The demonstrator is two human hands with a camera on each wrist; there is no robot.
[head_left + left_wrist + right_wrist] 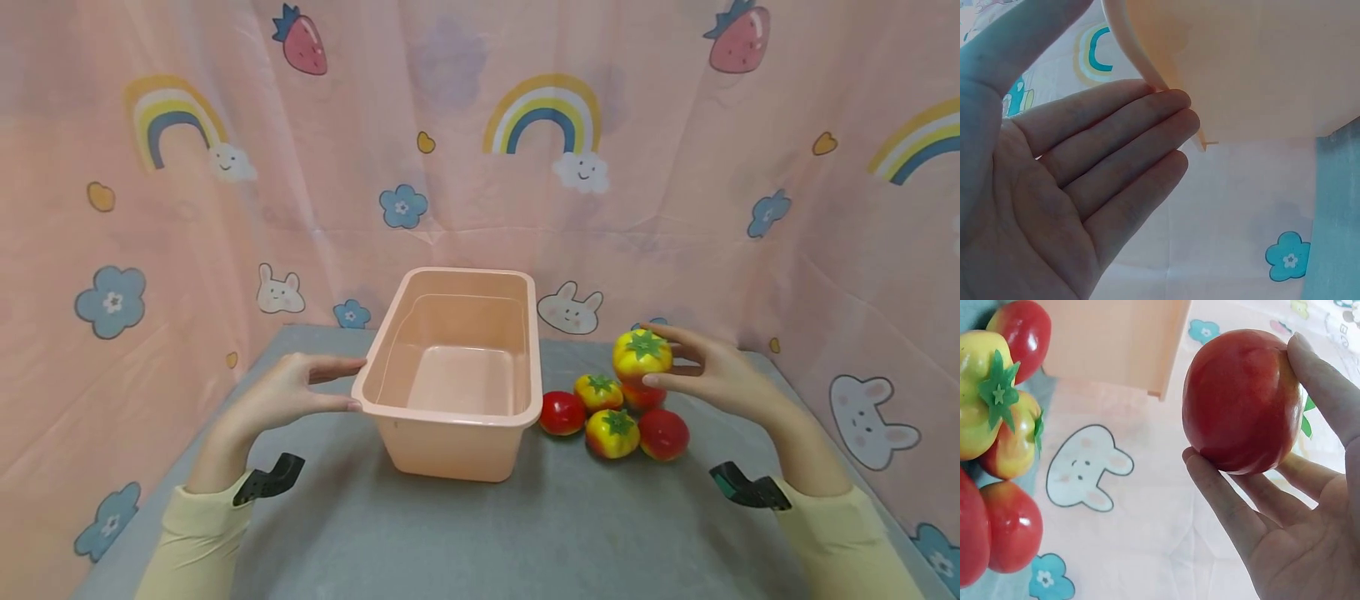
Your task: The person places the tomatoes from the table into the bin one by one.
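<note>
Pale sleeves (193, 537), yellow-red fruit (642, 353) pinched in right grip (716, 371), left grip (283, 390) wide, touching bin (450, 448)

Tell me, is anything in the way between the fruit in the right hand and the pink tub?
Nothing visible blocks the space between the held fruit and the tub. The right hand holds it higher than the other fruits, which lie beside the tub; only the tub's rim would probably need clearing.

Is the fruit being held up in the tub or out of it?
Out: the right hand holds the fruit to the right of the tub, outside its rim.
</note>
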